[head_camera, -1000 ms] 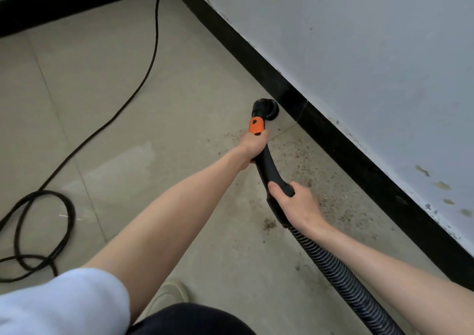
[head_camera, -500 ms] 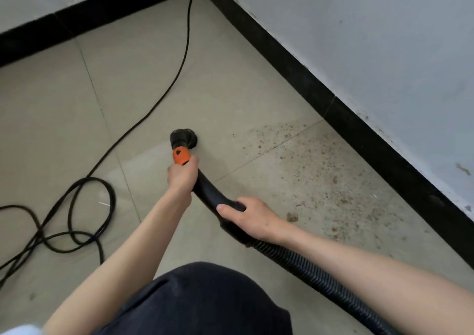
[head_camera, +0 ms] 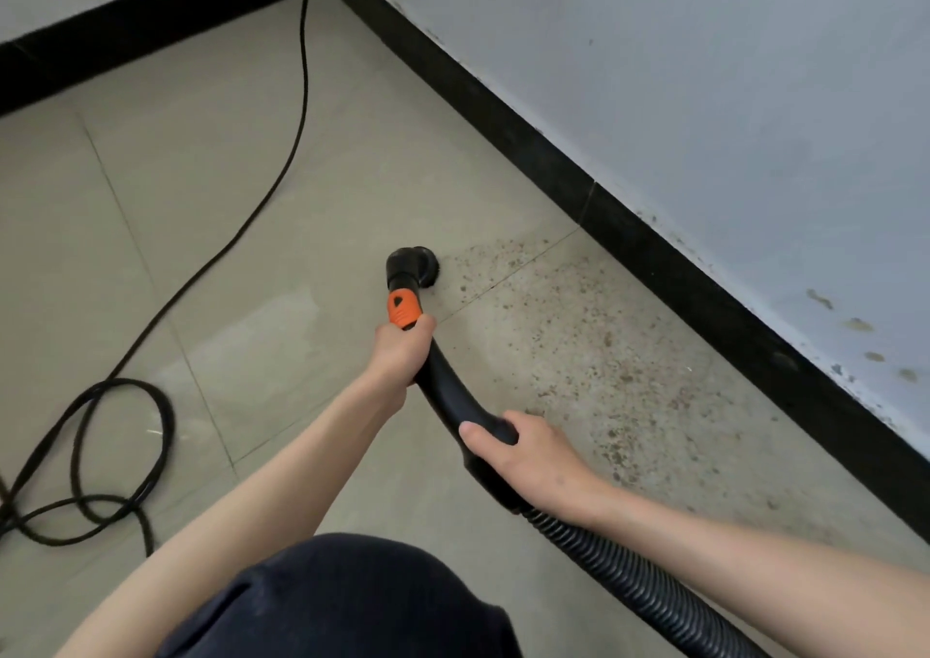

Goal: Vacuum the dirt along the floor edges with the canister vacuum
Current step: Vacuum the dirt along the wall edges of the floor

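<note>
A black curved vacuum handle (head_camera: 450,390) with an orange collar (head_camera: 402,309) ends in a round black brush nozzle (head_camera: 413,265) that sits on the beige tile floor. My left hand (head_camera: 402,350) grips the handle just below the orange collar. My right hand (head_camera: 523,448) grips the handle's lower end, where the ribbed black hose (head_camera: 639,584) begins and runs off to the lower right. Brown dirt specks (head_camera: 599,350) cover the tiles to the right of the nozzle, up to the black baseboard (head_camera: 669,275). The canister is out of view.
A black power cord (head_camera: 282,169) runs from the far corner and coils on the floor at the left (head_camera: 100,456). Grey walls meet the floor behind and on the right. My dark-clothed knee (head_camera: 347,602) fills the bottom middle.
The nozzle swept left away from the baseboard, then came back right to the edge of the dirt patch. Both hands keep their grip on the handle.
</note>
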A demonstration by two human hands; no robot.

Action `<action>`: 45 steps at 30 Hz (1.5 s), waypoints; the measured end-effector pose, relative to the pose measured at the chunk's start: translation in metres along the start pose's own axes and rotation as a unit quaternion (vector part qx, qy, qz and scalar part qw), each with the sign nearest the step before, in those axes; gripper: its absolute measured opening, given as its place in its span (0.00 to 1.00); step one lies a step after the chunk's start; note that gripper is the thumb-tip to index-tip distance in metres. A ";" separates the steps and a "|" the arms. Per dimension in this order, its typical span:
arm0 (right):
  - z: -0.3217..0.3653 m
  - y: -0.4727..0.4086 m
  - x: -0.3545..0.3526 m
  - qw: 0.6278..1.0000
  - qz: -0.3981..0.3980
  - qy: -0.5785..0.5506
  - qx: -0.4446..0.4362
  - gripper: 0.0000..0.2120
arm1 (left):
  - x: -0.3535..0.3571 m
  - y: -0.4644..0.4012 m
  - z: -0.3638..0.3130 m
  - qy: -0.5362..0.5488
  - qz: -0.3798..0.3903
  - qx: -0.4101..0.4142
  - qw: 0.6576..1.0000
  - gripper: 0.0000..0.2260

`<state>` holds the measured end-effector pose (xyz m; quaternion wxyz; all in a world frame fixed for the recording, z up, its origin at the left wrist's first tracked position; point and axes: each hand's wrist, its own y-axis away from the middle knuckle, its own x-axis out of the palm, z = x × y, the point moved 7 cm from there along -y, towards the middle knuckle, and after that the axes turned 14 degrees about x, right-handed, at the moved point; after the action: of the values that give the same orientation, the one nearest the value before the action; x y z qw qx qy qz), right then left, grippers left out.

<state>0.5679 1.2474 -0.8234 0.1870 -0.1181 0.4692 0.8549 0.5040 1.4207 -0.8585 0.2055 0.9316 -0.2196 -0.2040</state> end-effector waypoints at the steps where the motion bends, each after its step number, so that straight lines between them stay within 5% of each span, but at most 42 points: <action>1: -0.001 0.000 -0.004 1.000 -0.005 -0.017 0.004 0.19 | 0.006 -0.002 -0.004 0.000 0.011 0.001 1.000 0.13; 8: -0.017 -0.007 -0.048 0.997 -0.078 0.004 0.024 0.20 | 0.059 -0.007 -0.028 -0.015 0.080 0.017 0.997 0.06; 20: -0.035 -0.029 -0.086 0.988 -0.137 -0.021 0.064 0.23 | 0.125 -0.017 -0.066 -0.051 0.187 0.054 0.979 0.17; 45: -0.038 -0.020 -0.081 0.989 -0.104 -0.035 0.104 0.21 | 0.153 -0.028 -0.067 -0.156 0.192 0.057 0.967 0.15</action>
<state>0.6508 1.2078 -0.8285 0.3022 -0.1165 0.5341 0.7809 0.6696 1.3875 -0.8604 0.1502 0.8391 -0.4346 -0.2906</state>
